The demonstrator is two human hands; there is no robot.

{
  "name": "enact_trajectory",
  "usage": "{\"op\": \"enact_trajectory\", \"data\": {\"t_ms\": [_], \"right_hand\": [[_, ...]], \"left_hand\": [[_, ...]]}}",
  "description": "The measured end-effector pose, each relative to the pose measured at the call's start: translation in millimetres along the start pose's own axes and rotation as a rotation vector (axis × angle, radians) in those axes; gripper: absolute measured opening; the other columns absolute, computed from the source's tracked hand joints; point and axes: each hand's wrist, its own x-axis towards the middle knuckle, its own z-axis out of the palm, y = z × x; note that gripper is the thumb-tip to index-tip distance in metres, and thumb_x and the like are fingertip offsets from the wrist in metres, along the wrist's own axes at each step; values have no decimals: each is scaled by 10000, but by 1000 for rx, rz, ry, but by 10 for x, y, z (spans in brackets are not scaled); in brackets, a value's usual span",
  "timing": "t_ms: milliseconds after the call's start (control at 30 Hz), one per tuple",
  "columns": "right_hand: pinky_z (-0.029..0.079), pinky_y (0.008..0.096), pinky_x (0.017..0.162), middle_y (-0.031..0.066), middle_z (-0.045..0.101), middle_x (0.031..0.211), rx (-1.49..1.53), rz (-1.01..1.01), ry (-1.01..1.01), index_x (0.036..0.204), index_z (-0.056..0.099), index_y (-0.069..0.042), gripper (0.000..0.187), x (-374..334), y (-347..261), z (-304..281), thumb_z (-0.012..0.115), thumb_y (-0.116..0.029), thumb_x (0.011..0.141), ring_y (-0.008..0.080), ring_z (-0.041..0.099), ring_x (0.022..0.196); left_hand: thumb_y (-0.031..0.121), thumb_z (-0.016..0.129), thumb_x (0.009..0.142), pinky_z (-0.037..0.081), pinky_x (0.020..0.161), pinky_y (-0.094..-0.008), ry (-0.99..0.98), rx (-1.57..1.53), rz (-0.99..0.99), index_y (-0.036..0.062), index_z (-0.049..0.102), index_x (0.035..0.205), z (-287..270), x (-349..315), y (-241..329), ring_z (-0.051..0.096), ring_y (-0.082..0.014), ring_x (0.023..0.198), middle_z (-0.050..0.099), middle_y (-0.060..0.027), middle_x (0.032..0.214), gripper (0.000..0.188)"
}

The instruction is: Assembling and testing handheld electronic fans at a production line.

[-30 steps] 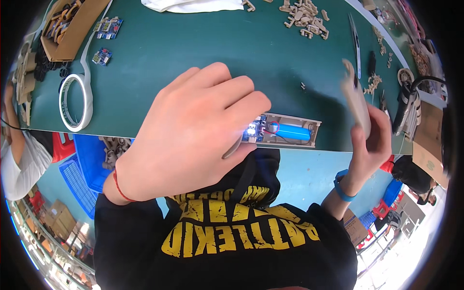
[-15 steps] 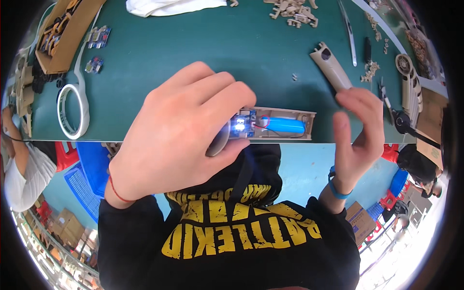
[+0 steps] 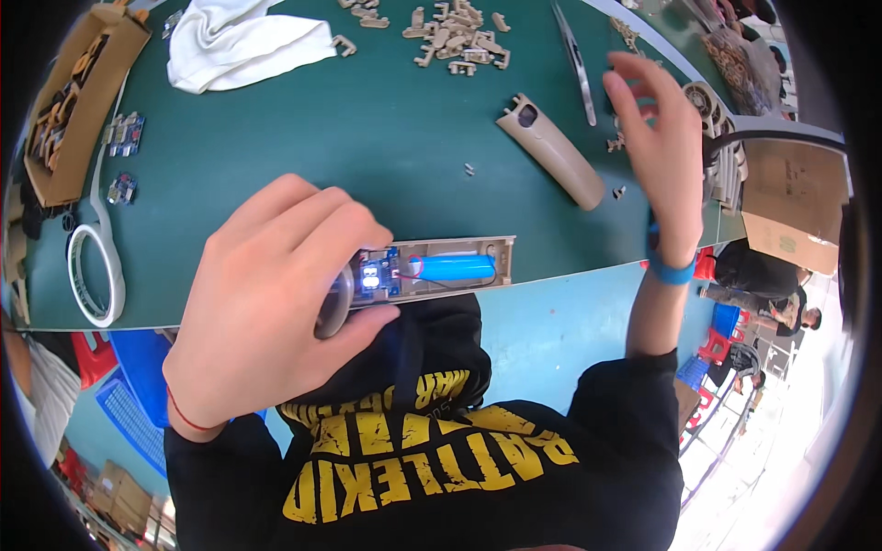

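Observation:
In my left hand [image 3: 276,289] is a beige half-shell housing [image 3: 506,260], held at its left end by the table's front edge. Inside it lie a blue circuit board [image 3: 384,262] with lit white lights and a blue cylindrical battery [image 3: 455,267] with thin red and black wires. A rounded grey end piece [image 3: 336,303] shows between thumb and fingers. My right hand [image 3: 661,138] is raised at the table's right side, fingers apart, with nothing visible in it. Small parts beneath it are partly hidden. A beige cover [image 3: 556,156] lies to its left, near metal tweezers [image 3: 577,69].
Several small beige clips [image 3: 459,39] are heaped at the back beside a white cloth [image 3: 239,41]. On the left are a tape roll [image 3: 116,275], loose circuit boards [image 3: 125,134] and a cardboard box [image 3: 78,110] of parts. A carton [image 3: 795,179] and a black curved arm [image 3: 781,136] stand right.
The view has shifted, so the table appears lower and further left. My right hand has moved from beside the beige cover's near end to beyond it, farther back. My left hand still holds the housing.

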Motion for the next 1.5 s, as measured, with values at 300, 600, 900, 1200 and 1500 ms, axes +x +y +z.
{"op": "enact_trajectory", "data": {"t_ms": [300, 600, 900, 1200, 1500], "right_hand": [[486, 367, 703, 174, 651, 862, -445, 53, -162, 1173, 565, -108, 333, 553, 761, 64, 561, -288, 893, 307, 640, 792], [357, 182, 566, 20, 565, 806, 206, 117, -343, 1215, 562, -35, 311, -1, -508, -702, 440, -183, 971, 49, 484, 648], [281, 224, 442, 32, 524, 527, 376, -1, -822, 1156, 608, 0, 323, -377, -1015, -349, 461, -24, 869, 83, 406, 411], [342, 257, 445, 111, 572, 609, 400, -78, -890, 1106, 617, 17, 289, -282, -1086, -320, 493, 30, 845, 164, 465, 396], [422, 256, 467, 186, 665, 803, 413, -73, -1004, 1130, 622, -12, 353, -124, -1057, -361, 504, 89, 812, 259, 616, 515]], "left_hand": [[76, 751, 554, 451, 630, -362, 13, -2, 15, 65, 555, 869, 10, 34, 32, 523, -279, 761, 553, -71, 829, 371], [39, 771, 519, 449, 617, -357, 66, -39, 5, 66, 550, 866, 140, 9, -25, 527, -273, 761, 559, -70, 860, 412], [36, 767, 445, 446, 564, -345, 182, 61, 71, 82, 573, 837, 286, -12, -102, 530, -256, 716, 563, -51, 816, 440], [32, 761, 405, 441, 530, -330, 225, 72, 134, 86, 599, 831, 259, 2, -140, 530, -245, 687, 566, -44, 793, 459], [52, 783, 432, 442, 524, -308, 196, -67, 82, 51, 626, 860, 233, 66, -80, 548, -237, 662, 578, -80, 808, 456]]}}
